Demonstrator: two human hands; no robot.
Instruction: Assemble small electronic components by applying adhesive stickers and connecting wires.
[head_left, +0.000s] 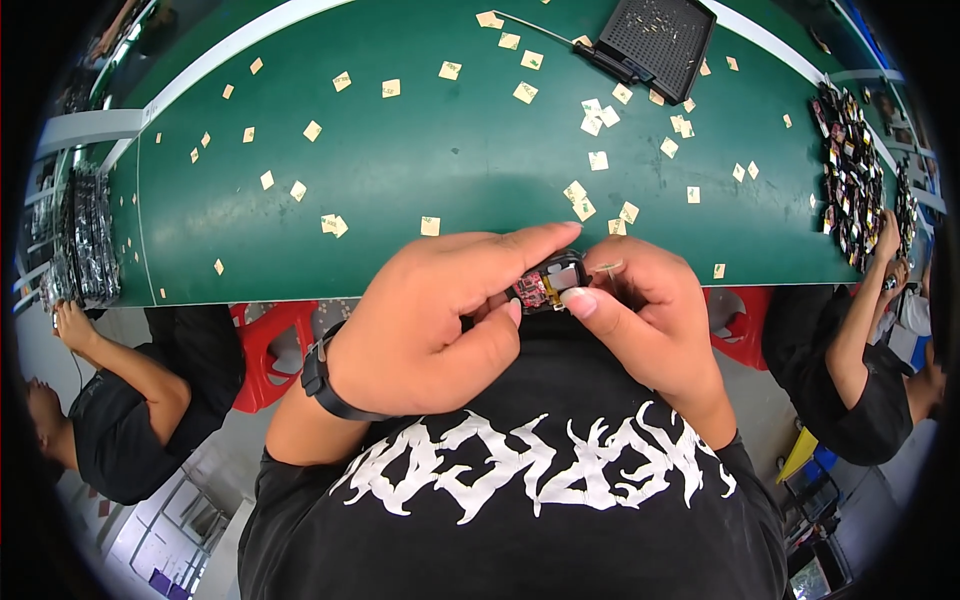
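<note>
In front of my chest, just off the table's near edge, is a small black-cased electronic device (566,270) with a red circuit board (530,291) and a silvery-grey part showing. My left hand (440,310) is closed around its left end, thumb and index finger along its sides. My right hand (650,305) pinches the device's right end, with the thumb tip on its edge. A small pale flat piece (607,268) shows by the right index finger; whether it is gripped is unclear. My fingers hide part of the casing.
Many cream paper squares (430,226) lie scattered over the green table (400,160). A black tray (655,45) holding tiny parts stands at the far right. Piled devices (850,180) lie at the right end, stacked dark items (90,235) at the left. A co-worker sits on each side.
</note>
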